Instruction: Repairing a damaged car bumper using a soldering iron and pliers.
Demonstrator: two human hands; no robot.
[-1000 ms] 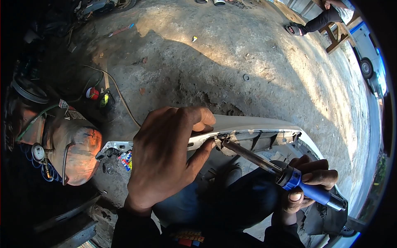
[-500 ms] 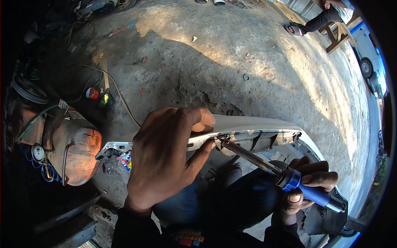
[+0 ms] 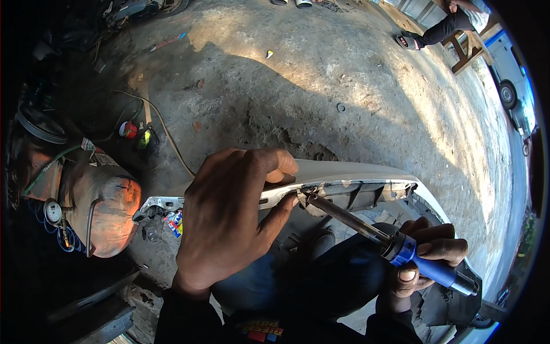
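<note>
A pale, curved car bumper lies across my lap, its dark ribbed inner side facing me. My left hand pinches the bumper's edge, with fingers over the outer face and thumb against the inner side. From the right, my right hand grips a blue-handled tool with a long metal barrel, perhaps a soldering iron. The barrel slants up to the left. Its tip meets the bumper's inner edge just beside my left thumb, and the exact contact spot is too small to make out.
An orange, worn tank with a pressure gauge stands at the left. A thin hose trails over the rough floor near a red tin. A person's leg and a wooden stand show at the upper right, before a parked vehicle.
</note>
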